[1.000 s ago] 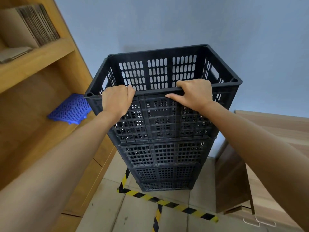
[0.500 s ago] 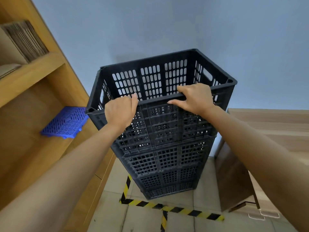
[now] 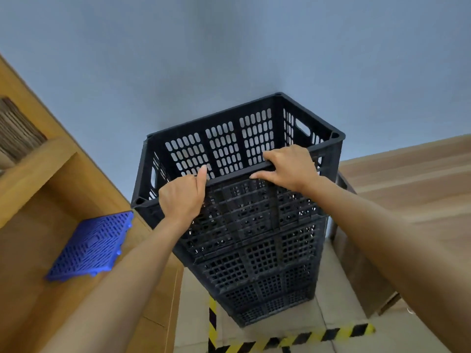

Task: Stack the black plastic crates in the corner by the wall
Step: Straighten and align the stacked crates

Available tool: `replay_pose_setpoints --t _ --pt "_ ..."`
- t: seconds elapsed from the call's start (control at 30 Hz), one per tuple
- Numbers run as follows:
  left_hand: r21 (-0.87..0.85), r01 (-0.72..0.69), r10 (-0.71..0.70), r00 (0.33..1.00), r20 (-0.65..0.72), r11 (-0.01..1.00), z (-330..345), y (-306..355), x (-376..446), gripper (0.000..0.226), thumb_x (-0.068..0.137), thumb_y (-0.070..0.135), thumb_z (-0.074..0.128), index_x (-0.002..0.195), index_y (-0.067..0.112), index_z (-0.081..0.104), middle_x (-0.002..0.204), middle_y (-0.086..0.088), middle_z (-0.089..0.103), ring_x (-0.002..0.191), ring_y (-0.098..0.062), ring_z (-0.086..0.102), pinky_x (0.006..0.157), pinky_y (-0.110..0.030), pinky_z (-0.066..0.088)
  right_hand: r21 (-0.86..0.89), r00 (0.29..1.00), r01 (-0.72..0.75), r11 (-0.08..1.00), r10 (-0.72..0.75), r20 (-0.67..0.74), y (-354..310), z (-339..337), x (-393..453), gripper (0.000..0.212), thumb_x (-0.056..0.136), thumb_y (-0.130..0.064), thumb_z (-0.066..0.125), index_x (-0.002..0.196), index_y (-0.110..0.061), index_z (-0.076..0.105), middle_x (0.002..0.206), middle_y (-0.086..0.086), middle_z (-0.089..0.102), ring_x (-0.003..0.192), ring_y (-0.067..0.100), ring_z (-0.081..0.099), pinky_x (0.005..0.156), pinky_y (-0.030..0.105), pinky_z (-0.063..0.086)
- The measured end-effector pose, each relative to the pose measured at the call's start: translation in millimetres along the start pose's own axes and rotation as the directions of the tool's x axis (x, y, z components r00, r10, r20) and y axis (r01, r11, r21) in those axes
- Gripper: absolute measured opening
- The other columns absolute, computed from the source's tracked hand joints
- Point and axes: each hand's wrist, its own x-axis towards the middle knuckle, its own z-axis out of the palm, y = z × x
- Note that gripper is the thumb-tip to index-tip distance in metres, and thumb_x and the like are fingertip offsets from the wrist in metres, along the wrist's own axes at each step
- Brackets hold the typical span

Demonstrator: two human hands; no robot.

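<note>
A tall stack of several black perforated plastic crates [image 3: 257, 253] stands on the floor close to the blue-grey wall [image 3: 229, 52]. The top crate [image 3: 229, 146] is open and empty inside. My left hand [image 3: 182, 197] grips the near rim of the top crate toward its left end, thumb pointing up along the rim. My right hand [image 3: 288, 166] grips the same near rim further right, fingers hooked over the edge and thumb on the outer face.
A wooden shelf unit [image 3: 51, 200] stands left, with a blue plastic grid panel [image 3: 91, 248] on its shelf and cardboard [image 3: 17, 131] above. A wooden cabinet [image 3: 407, 179] stands right. Yellow-black hazard tape [image 3: 305, 337] marks the floor before the stack.
The view has tilted and shifted, so the stack appears lower and further right. Both hands keep their hold on the near rim; the left thumb now points up.
</note>
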Motion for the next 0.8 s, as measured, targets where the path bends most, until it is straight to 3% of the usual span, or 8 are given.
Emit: replay_pose_setpoints --t 0.47,0.8 --pt "-0.063 -0.075 0.073 0.997 -0.034 0.995 34 -67 53 0.066 0.103 0.049 0.020 0.045 0.019 0.032 0.042 0.004 0.036 0.039 -0.017 0.040 0.046 -0.027 0.036 -0.121 0.993 -0.095 0.988 0.086 -0.082 -46 34 39 0.069 0.076 -0.086 0.032 0.066 -0.021 0.050 0.051 -0.007 0.053 0.047 0.013 0.052 0.046 0.023 0.032" --pt "-0.111 -0.059 0.053 0.997 -0.050 0.992 42 -72 64 0.069 0.104 0.046 0.023 0.048 0.012 0.046 0.047 -0.004 0.051 0.044 -0.022 0.050 0.051 -0.032 0.040 -0.161 0.996 -0.048 0.986 0.036 -0.076 -41 39 55 0.070 0.078 -0.086 0.027 0.063 -0.021 0.047 0.049 -0.006 0.051 0.044 0.015 0.051 0.045 0.025 0.042"
